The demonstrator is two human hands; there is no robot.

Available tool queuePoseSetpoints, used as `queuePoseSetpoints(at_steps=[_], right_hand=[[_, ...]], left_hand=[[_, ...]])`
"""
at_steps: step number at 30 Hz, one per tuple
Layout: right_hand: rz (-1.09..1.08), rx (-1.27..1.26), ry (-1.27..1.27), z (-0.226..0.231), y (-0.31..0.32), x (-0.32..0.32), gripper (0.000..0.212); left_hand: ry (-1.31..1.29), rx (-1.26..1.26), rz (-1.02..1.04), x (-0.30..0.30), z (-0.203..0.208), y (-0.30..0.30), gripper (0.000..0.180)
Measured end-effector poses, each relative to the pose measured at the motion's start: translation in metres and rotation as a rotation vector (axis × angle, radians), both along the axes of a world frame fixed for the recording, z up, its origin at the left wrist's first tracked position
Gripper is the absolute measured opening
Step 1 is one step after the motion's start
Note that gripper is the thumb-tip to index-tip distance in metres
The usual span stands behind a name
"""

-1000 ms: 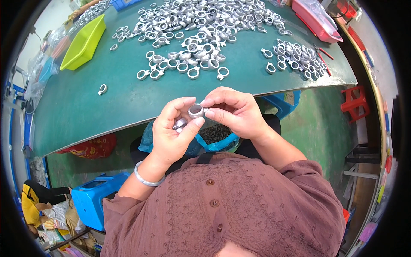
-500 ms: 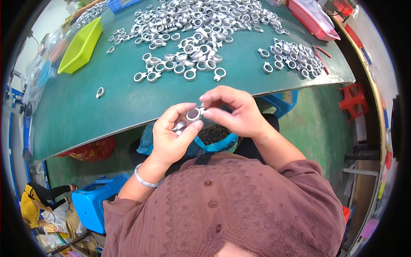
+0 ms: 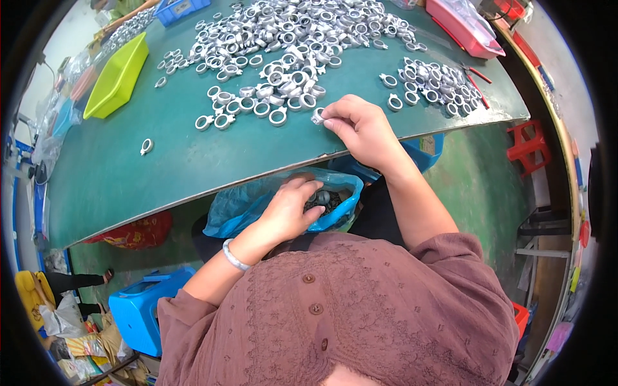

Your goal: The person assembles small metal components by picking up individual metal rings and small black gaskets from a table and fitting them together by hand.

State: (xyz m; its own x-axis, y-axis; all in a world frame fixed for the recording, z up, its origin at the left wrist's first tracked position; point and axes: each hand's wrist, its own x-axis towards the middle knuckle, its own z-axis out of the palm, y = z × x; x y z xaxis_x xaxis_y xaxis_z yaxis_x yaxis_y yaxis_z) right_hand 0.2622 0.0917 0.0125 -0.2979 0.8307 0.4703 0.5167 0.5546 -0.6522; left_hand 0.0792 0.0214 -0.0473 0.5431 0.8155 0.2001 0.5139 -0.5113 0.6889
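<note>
At the near edge of the green table (image 3: 187, 161), my right hand (image 3: 364, 132) pinches a silver metal ring (image 3: 317, 116) with a small lug, one of the outermost of the pile. My left hand (image 3: 288, 209), a bracelet on its wrist, is lowered over the blue plastic bag (image 3: 225, 215) in front of my lap. Its fingers and thumb are apart at the bag's mouth. Inside the bag lie small dark pieces and a greyish ring-like piece (image 3: 324, 198) beside the fingers, partly hidden.
A large pile of metal rings (image 3: 283, 51) covers the far middle of the table. A smaller heap (image 3: 438, 87) lies at right beside red-handled pliers (image 3: 477, 76). One lone ring (image 3: 147, 147) lies at left. Trays stand along the edges: yellow-green (image 3: 116, 77), pink (image 3: 460, 29).
My left hand has gone down from above the bag to its mouth, and the rings it held have left it. My right hand has reached forward to a ring on the table.
</note>
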Motion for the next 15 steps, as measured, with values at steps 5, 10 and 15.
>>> queuePoseSetpoints(at_steps=[5, 10, 15], right_hand=[[0.259, -0.561, 0.623, 0.007, -0.017, -0.007, 0.011], [0.363, -0.672, 0.752, 0.010, -0.037, -0.015, 0.012], [0.394, -0.666, 0.740, 0.008, -0.049, -0.025, 0.012]], left_hand=[[-0.230, -0.202, 0.126, -0.004, 0.025, -0.008, 0.028], [-0.793, -0.356, 0.264, -0.005, 0.052, -0.009, 0.047], [-0.870, -0.319, 0.218, -0.005, 0.063, -0.006, 0.048]])
